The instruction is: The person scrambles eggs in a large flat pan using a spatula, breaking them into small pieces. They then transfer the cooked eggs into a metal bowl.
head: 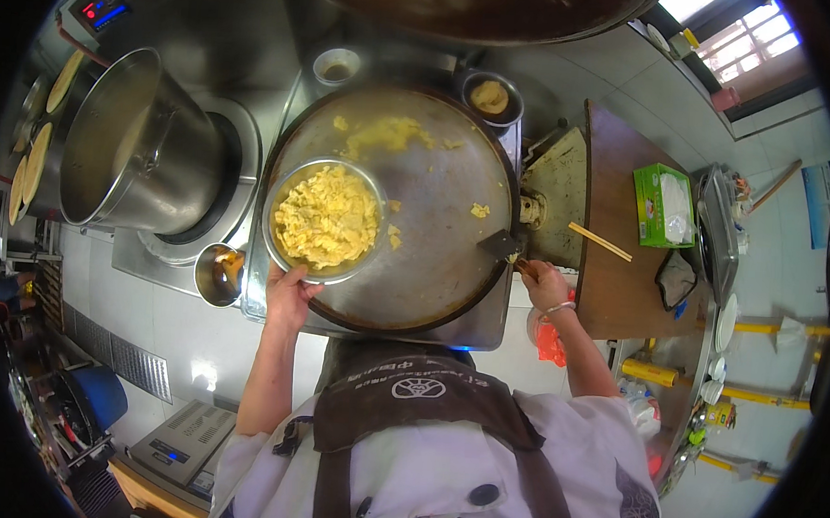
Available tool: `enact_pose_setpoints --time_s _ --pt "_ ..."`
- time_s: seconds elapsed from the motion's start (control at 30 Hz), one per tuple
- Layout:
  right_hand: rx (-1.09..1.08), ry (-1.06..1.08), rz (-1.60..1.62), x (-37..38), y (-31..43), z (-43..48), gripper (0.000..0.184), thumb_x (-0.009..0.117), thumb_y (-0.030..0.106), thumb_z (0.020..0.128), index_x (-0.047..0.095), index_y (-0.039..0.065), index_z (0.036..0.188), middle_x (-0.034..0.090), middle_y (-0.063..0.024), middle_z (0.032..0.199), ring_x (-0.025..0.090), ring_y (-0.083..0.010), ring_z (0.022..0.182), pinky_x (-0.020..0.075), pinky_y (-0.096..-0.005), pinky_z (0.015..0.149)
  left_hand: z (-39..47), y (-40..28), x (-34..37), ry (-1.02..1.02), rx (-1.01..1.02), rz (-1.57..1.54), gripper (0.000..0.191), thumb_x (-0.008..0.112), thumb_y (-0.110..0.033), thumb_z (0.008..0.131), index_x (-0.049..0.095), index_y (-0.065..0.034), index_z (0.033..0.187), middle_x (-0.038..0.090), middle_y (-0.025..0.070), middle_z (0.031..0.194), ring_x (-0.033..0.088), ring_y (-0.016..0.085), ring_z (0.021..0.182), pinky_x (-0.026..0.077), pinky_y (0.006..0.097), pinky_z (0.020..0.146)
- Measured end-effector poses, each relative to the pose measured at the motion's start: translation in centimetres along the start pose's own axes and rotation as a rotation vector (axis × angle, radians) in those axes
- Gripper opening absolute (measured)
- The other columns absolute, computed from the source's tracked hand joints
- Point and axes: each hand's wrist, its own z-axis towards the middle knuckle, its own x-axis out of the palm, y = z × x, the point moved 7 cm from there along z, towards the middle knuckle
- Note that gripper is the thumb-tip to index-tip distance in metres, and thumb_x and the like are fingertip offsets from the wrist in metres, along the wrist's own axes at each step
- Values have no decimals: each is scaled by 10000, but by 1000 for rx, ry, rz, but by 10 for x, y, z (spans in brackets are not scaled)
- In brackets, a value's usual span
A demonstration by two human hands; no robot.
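My left hand (290, 295) grips the near rim of a steel bowl (370, 264) heaped with scrambled egg (328, 217). The bowl is over the left part of a large round griddle (428, 273); whether it rests on the surface I cannot tell. In my right hand (546, 285) is the wooden handle of a flat metal spatula (499, 245). Its dark blade lies at the griddle's right edge, with a bit of egg near the handle. Scraps of egg (393, 133) are spread over the far part of the griddle, and a small clump (480, 210) lies right of its middle.
Left of the griddle stands a tall steel pot (176, 165) and a small steel pot (220, 273). Two small bowls, one pale (336, 67) and one metal (493, 98), sit behind it. A brown table (608, 295) at right holds chopsticks (600, 241) and a green box (664, 206). A dark round lid (481, 12) hangs overhead.
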Motion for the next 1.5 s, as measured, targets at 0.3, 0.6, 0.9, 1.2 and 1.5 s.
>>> enact_pose_setpoints --time_s 0.3,0.6,0.9,1.2,1.5 --pt "-470 -133 -159 12 75 140 253 555 179 763 567 105 1005 570 -137 926 541 -313 908 454 -404 740 -33 -11 -3 -21 40 -56 521 438 50 765 354 -97 1258 543 119 1081 621 200 725 553 242 460" --pt "-431 128 -295 -18 208 203 261 467 194 816 573 64 1016 603 -164 913 573 -316 874 458 -403 746 -53 -4 -20 -123 55 -184 497 464 39 775 366 -113 1238 538 139 1091 625 253 781 573 283 480" --pt "-426 311 -502 33 273 203 255 479 198 794 642 22 880 610 -198 930 586 -331 900 464 -403 770 -50 3 -26 -141 83 -205 504 520 3 779 365 -113 1245 556 129 1058 625 234 766 561 271 465" --pt "-495 127 -264 45 311 270 228 486 175 785 647 19 830 606 -219 908 587 -353 874 466 -431 759 -44 14 -37 -232 99 -214 483 534 7 774 408 -109 1226 586 80 986 601 165 650 499 228 413" --pt "-562 397 -509 48 228 206 207 469 128 762 639 23 821 612 -212 869 597 -355 815 479 -417 698 -45 22 -41 -293 189 -217 470 523 24 776 417 -102 1216 590 79 992 604 156 687 509 230 423"
